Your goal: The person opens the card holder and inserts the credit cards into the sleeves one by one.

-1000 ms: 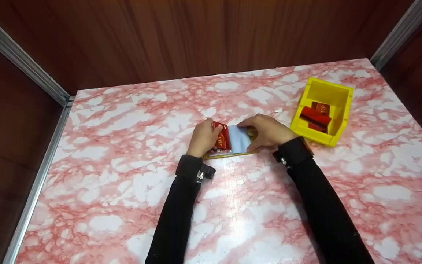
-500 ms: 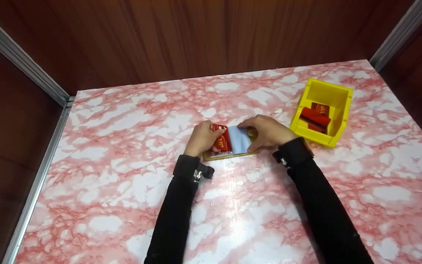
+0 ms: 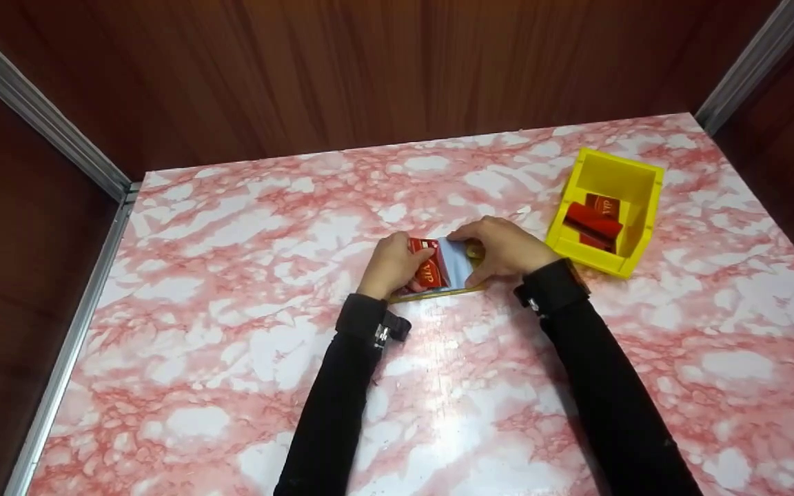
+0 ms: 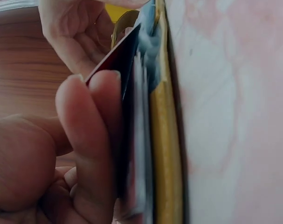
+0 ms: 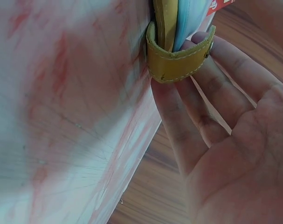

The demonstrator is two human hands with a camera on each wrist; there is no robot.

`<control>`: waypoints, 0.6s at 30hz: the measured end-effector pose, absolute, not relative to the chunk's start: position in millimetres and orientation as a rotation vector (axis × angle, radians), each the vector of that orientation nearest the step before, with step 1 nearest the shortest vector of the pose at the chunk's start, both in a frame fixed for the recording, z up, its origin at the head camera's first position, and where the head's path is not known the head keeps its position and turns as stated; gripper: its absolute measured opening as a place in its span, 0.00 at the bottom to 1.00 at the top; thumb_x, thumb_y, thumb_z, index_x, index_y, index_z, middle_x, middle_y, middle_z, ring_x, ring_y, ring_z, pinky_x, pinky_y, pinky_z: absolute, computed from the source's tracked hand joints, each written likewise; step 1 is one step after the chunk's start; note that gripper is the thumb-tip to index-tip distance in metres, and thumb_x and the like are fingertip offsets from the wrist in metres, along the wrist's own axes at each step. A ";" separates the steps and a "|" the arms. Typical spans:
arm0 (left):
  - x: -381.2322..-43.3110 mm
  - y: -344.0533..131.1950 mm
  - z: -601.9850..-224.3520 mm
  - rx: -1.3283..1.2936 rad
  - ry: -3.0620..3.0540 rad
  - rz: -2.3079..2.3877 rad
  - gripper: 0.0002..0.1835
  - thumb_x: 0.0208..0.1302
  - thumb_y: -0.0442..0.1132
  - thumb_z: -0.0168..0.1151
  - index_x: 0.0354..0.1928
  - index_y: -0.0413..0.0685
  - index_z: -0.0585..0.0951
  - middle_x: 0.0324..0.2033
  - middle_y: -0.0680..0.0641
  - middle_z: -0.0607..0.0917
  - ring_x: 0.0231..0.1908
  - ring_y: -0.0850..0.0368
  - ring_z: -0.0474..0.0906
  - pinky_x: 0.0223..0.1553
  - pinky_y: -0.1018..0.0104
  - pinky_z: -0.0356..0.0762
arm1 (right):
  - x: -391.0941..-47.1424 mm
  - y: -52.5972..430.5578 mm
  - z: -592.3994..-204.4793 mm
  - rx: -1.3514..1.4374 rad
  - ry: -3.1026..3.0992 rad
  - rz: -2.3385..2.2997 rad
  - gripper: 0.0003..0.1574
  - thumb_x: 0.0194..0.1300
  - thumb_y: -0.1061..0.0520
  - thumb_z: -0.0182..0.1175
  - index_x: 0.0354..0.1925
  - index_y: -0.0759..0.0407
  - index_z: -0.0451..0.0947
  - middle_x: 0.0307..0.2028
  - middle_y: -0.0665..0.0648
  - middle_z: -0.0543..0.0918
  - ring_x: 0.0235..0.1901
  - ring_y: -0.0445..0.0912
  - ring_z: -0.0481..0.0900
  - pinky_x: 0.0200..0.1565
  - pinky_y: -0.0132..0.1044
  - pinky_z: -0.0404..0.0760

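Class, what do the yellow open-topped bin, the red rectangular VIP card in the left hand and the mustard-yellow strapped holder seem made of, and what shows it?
Yellow open-topped bin: likely moulded plastic, smooth and evenly coloured.
Red rectangular VIP card: probably smooth plastic, flat and straight-edged; coated cardboard possible.
Mustard-yellow strapped holder: leather or imitation leather, faintly glossy, its strap stitched.

The left hand (image 3: pixel 387 265) pinches a red card (image 3: pixel 433 275) at the wallet (image 3: pixel 457 263); the right hand (image 3: pixel 509 248) holds its right end. Red cards (image 3: pixel 595 222) lie in a yellow bin (image 3: pixel 588 260).
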State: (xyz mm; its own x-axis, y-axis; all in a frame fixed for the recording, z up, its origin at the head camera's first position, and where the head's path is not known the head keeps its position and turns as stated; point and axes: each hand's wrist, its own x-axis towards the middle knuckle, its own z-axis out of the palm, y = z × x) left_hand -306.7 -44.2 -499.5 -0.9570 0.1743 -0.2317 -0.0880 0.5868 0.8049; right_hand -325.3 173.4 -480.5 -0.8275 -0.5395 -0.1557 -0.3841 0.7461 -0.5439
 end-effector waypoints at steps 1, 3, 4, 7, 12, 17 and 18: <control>-306.5 -43.0 -499.9 0.071 2.552 1.296 0.16 0.75 0.46 0.62 0.44 0.37 0.77 0.27 0.43 0.85 0.08 0.65 0.75 0.12 0.74 0.72 | -325.1 173.6 -480.4 -0.721 2.646 -0.719 0.50 0.46 0.57 0.85 0.67 0.61 0.78 0.62 0.61 0.83 0.61 0.57 0.78 0.68 0.55 0.73; -306.0 -40.8 -500.4 0.068 2.589 1.278 0.17 0.75 0.47 0.63 0.44 0.37 0.78 0.29 0.41 0.86 0.08 0.66 0.75 0.12 0.74 0.72 | -324.9 173.6 -480.0 -0.726 2.650 -0.713 0.50 0.46 0.57 0.85 0.67 0.61 0.78 0.62 0.61 0.83 0.62 0.57 0.78 0.68 0.55 0.73; -305.8 -39.7 -500.9 0.064 2.609 1.271 0.17 0.75 0.47 0.63 0.44 0.37 0.78 0.30 0.41 0.87 0.08 0.67 0.74 0.12 0.74 0.72 | -325.0 173.6 -480.2 -0.728 2.651 -0.716 0.50 0.46 0.57 0.85 0.67 0.61 0.78 0.62 0.61 0.83 0.62 0.57 0.78 0.68 0.55 0.73; -304.9 -36.7 -502.0 0.044 2.656 1.262 0.17 0.74 0.48 0.64 0.42 0.37 0.78 0.33 0.39 0.87 0.07 0.67 0.73 0.12 0.74 0.72 | -325.2 173.4 -480.8 -0.736 2.652 -0.728 0.49 0.46 0.57 0.85 0.66 0.62 0.78 0.62 0.62 0.83 0.62 0.57 0.78 0.68 0.55 0.73; -302.9 -31.0 -503.4 0.065 2.759 1.201 0.18 0.73 0.48 0.65 0.41 0.37 0.79 0.34 0.40 0.86 0.10 0.66 0.74 0.19 0.74 0.76 | -324.6 173.8 -481.0 -0.748 2.651 -0.744 0.49 0.44 0.58 0.86 0.65 0.62 0.79 0.61 0.62 0.84 0.60 0.57 0.79 0.67 0.55 0.73; -302.5 -28.9 -503.8 0.128 2.781 1.175 0.17 0.74 0.48 0.64 0.41 0.38 0.80 0.32 0.41 0.87 0.10 0.66 0.75 0.23 0.73 0.79 | -324.9 173.8 -481.6 -0.754 2.644 -0.767 0.48 0.43 0.59 0.85 0.64 0.61 0.80 0.59 0.61 0.85 0.58 0.56 0.80 0.65 0.54 0.75; -302.6 -29.5 -503.1 0.143 2.773 1.176 0.17 0.75 0.48 0.63 0.41 0.38 0.80 0.32 0.41 0.87 0.09 0.66 0.74 0.23 0.73 0.79 | -325.0 173.6 -481.8 -0.756 2.642 -0.771 0.48 0.43 0.59 0.85 0.64 0.61 0.81 0.59 0.61 0.85 0.58 0.56 0.80 0.65 0.54 0.75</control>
State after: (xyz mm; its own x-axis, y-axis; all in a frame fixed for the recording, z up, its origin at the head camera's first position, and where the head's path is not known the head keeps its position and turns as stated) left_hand -302.6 -29.5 -503.1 -0.9876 0.1358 -0.0784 0.0380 0.6925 0.7205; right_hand -325.0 173.6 -481.8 -0.8216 -0.5567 -0.1224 -0.4035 0.7197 -0.5650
